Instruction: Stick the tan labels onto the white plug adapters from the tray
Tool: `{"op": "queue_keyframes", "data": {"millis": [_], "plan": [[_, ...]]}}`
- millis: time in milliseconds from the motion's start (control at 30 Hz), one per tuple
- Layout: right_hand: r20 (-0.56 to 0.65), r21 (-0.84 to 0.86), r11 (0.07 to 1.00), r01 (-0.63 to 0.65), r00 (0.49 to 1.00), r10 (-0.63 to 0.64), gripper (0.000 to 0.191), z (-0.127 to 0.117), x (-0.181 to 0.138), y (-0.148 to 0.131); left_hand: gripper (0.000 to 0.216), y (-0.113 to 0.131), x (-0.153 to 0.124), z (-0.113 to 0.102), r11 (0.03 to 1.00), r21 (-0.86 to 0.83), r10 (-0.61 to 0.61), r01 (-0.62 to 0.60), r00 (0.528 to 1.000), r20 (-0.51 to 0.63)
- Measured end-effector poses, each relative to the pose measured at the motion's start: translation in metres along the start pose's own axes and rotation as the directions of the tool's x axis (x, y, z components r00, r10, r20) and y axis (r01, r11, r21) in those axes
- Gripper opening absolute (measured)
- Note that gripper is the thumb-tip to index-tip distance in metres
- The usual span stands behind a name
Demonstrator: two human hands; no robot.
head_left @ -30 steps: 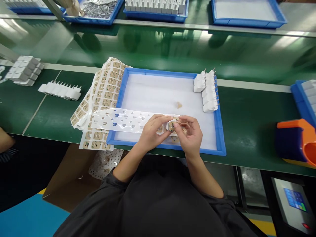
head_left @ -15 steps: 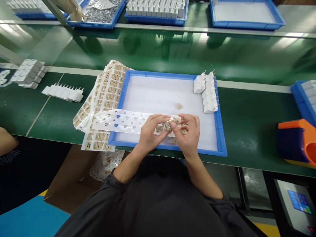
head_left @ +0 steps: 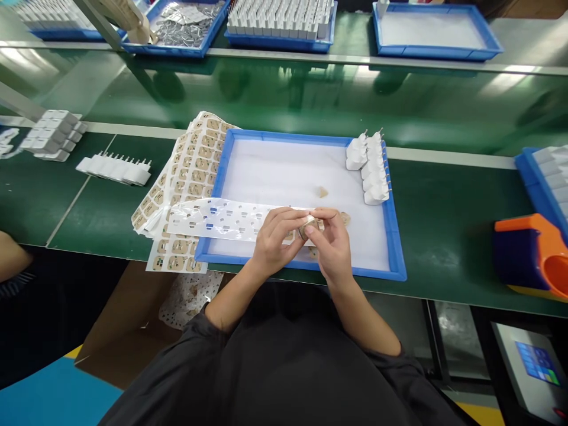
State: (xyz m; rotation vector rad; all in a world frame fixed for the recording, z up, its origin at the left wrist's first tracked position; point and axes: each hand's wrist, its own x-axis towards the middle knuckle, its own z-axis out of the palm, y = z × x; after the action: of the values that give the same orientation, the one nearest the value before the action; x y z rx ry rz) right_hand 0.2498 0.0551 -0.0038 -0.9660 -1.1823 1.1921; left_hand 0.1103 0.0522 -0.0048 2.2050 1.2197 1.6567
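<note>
A small white plug adapter (head_left: 309, 223) with a tan face is pinched between my two hands over the front of the blue tray. My left hand (head_left: 276, 236) grips it from the left with closed fingers. From the right, my right hand (head_left: 331, 239) presses thumb and fingers against it; the fingers cover most of the piece. Beneath both hands runs a strip of label sheet (head_left: 235, 219), mostly bare backing on its left part. A loose tan label (head_left: 345, 218) shows just past my right fingers.
White plug adapters (head_left: 375, 171) stand in the right back corner of the blue tray (head_left: 397, 248). Label sheets (head_left: 195, 160) are stacked at its left. A row of adapters (head_left: 114, 168) lies farther left. An orange and navy dispenser (head_left: 528, 254) stands at right.
The adapter has turned in my fingers, so its tan face shows less. My right hand has shifted slightly left and its fingers have closed in around the piece.
</note>
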Motion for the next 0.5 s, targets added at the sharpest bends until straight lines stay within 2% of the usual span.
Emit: {"op": "queue_keyframes", "data": {"millis": [133, 333, 500], "plan": [[-0.025, -0.035, 0.999, 0.033, 0.999, -0.034, 0.021, 0.006, -0.0006, -0.0038, 0.031, 0.0001, 0.0002, 0.0012, 0.997, 0.061, 0.049, -0.049, 0.999, -0.004], [-0.047, 0.021, 0.999, 0.042, 0.998, -0.041, 0.007, 0.0044, -0.0008, -0.0003, 0.037, -0.0016, -0.0031, 0.0, 0.998, 0.035, 0.059, -0.06, 0.998, 0.008], [-0.032, 0.028, 0.999, 0.045, 0.998, -0.044, 0.008, 0.0018, -0.0005, 0.0002, 0.034, -0.0003, -0.0025, 0.0, 0.998, 0.025, 0.057, -0.057, 0.998, -0.001]]}}
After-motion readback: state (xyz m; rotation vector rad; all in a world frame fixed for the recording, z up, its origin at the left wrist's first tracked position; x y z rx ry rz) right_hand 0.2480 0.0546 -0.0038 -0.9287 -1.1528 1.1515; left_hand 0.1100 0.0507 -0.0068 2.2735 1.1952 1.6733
